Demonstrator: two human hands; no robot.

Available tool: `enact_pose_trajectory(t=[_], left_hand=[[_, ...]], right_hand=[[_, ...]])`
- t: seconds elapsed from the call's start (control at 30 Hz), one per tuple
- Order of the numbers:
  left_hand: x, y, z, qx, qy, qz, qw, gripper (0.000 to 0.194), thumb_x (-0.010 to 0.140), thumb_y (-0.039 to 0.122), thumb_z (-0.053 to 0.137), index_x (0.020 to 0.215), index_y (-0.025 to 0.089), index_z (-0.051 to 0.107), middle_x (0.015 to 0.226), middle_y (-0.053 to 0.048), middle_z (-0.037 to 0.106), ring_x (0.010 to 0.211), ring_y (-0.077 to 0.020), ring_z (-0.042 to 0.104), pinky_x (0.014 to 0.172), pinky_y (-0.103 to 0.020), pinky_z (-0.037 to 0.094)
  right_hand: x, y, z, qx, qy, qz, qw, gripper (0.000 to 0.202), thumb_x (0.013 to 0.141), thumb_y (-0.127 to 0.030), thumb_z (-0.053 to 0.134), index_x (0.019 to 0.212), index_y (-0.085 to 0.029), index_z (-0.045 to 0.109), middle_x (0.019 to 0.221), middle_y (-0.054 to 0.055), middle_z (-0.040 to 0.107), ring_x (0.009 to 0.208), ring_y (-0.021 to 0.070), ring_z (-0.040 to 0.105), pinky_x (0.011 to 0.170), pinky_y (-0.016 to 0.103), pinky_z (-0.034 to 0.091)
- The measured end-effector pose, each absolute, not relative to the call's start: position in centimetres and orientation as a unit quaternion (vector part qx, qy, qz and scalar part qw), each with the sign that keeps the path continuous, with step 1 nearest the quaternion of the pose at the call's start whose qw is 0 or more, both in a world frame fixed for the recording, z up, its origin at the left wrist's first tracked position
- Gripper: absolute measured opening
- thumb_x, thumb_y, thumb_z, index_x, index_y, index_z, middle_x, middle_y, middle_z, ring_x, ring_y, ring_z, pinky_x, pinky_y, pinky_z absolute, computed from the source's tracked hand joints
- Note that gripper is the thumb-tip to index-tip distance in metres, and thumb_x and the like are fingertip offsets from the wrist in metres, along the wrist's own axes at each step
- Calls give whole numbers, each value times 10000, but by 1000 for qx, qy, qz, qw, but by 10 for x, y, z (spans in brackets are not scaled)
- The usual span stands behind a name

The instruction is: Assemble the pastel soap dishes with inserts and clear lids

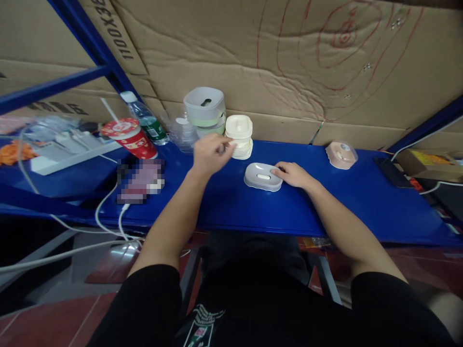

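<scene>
A grey oval dish (255, 182) with a white oblong piece (264, 177) in its middle sits on the blue table. My right hand (294, 174) grips its right edge, thumb and fingers at the rim. Raised to the left, my left hand (212, 153) has its fingers curled into a pinch; whatever it holds, if anything, is too small to name. Just beside that hand stands a stack of cream dishes (239, 126). Behind it are stacked grey and green containers (204, 108). Clear plastic pieces (183, 134) lie left of them.
A red cup (130, 140) with a straw, a water bottle (150, 123), a power strip (72, 153) and white cables are at the left. A pink dish (339, 155) stands at the right, near a dark flat object (393, 172). Cardboard walls the table's back.
</scene>
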State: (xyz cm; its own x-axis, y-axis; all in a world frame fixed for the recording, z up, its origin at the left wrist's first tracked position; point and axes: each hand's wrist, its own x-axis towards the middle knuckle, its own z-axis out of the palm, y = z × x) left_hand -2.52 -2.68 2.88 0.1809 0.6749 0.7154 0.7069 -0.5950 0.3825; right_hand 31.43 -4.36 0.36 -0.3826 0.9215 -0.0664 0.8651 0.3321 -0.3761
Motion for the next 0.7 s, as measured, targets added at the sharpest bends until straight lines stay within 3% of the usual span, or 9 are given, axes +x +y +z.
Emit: enact_pose_trajectory(t=[0.07,0.13,0.3,0.4,0.53,0.63,0.7], left_hand=[[-48,-19,35,-650,-521,-550,70,253,992,493,645,1014,247,701,993,-76,725,1028,-277,692,961,-475,509],[-71,-11,41,-559,-566,-598,101,274,1020,492,578,1067,237,668,1162,-115,685,1232,-318,619,1053,-551,441],[-104,-4,46,-555,-629,-541,55,484,950,637,597,1174,216,685,1440,-128,612,1613,-395,243,1142,-651,242],[-103,-3,38,-573,-655,-492,16,608,888,666,671,1273,196,671,1553,-154,552,1650,-415,146,1159,-645,210],[-104,5,23,-571,-681,-457,39,666,845,742,684,1291,249,655,1670,-136,454,1625,-426,238,1216,-640,225],[-112,13,17,-575,-657,-486,46,714,908,786,598,1229,151,655,1686,-161,424,1616,-401,227,1119,-633,185],[-116,17,16,-587,-621,-517,36,739,939,806,537,1112,96,650,1613,-171,498,1635,-392,138,1003,-614,161]], right_hand=[[315,-44,3,-549,-812,181,81,482,1093,-595,493,1240,-217,756,1134,93,823,960,251,742,756,303,459],[315,-44,4,-546,-814,182,82,499,1087,-608,494,1244,-213,755,1135,98,821,952,253,740,753,308,461],[315,-44,6,-540,-818,181,81,537,1084,-639,482,1232,-203,758,1115,105,818,936,255,737,741,309,457],[316,-44,5,-535,-821,182,83,532,1085,-632,484,1228,-199,758,1102,103,820,923,252,737,730,310,449],[317,-44,5,-535,-820,182,87,504,1080,-613,503,1224,-204,761,1093,98,822,919,251,736,725,311,445],[316,-44,5,-534,-820,187,87,491,1078,-603,512,1228,-205,759,1081,92,823,917,251,736,729,311,446],[316,-44,6,-532,-821,188,86,490,1080,-601,511,1229,-204,756,1087,92,822,917,251,736,733,312,446]])
